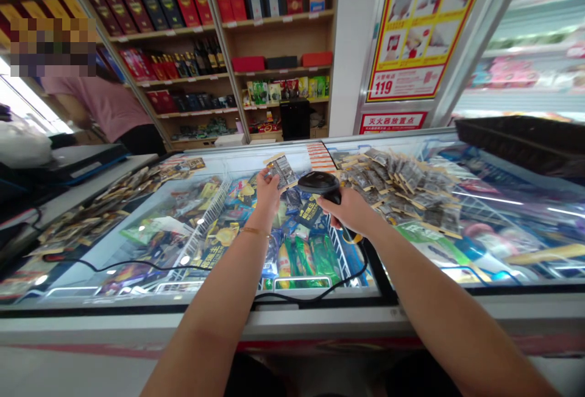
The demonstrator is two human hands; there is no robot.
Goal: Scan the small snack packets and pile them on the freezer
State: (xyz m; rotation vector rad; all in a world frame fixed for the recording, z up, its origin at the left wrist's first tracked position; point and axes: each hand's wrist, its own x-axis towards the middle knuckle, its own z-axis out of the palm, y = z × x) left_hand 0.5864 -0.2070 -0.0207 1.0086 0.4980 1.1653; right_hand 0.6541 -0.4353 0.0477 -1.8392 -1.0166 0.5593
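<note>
Small packet [282, 171] pinched at left hand [267, 193] fingertips, black scanner [320, 185] gripped in right hand [350, 211], just beside packet, above freezer lid [137, 226]

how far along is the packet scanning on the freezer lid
In hand: the left hand holds one small packet up to the black barcode scanner gripped by the right hand. A spread of packets lies on the left side of the freezer lid, and a larger heap on the right. Which pile is already scanned cannot be told.
</note>
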